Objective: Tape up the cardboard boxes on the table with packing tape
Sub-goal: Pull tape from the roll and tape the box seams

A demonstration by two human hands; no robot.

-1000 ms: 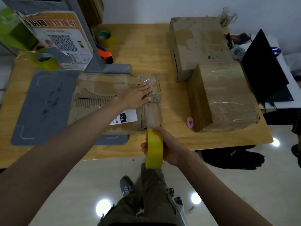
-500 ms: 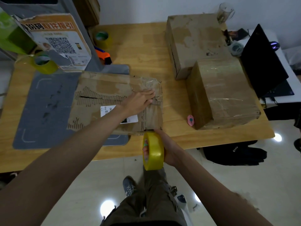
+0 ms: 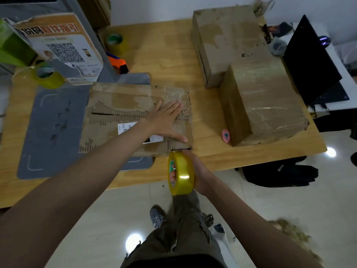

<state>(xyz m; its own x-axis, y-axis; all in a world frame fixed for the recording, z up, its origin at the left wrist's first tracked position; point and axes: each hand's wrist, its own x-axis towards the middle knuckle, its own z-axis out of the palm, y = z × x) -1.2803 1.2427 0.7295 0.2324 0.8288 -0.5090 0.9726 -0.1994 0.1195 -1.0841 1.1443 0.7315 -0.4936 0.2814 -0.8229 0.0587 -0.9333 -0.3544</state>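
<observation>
Table: wooden top [image 3: 164, 60] under a dim room light, pale tiled floor below, grey mat [image 3: 54, 128] on my left side of it.
Box in hand: the flat, torn cardboard box [image 3: 119, 105] lies half on the mat, near the front edge of the table, white label showing beside my wrist.
Left hand: my left hand [image 3: 166, 120] is spread flat on the box's right end, fingers straight, thumb out toward the near corner, pressing down and gripping nothing.
Right hand: my right hand [image 3: 195, 171] is wrapped round the yellow tape roll [image 3: 181, 173], fingers through the core, just below the box's near right corner at the table edge.
Tape: looks like the strip runs over the right end under my palm and down to the roll, though the clear film is hard to make out.
Doing it well: I'd say keep the roll low and the strip taut, carry it down the front face, and rub the palm along the strip so it bites into that ragged torn surface.
Watch for: slack here could wrinkle the tape or lift it off the corner.
Other boxes: two taller boxes, big box [image 3: 228, 41] and taped box [image 3: 264, 101], stand well apart on the right.
Spare tape: another roll [image 3: 50, 76] sits at far left.
</observation>
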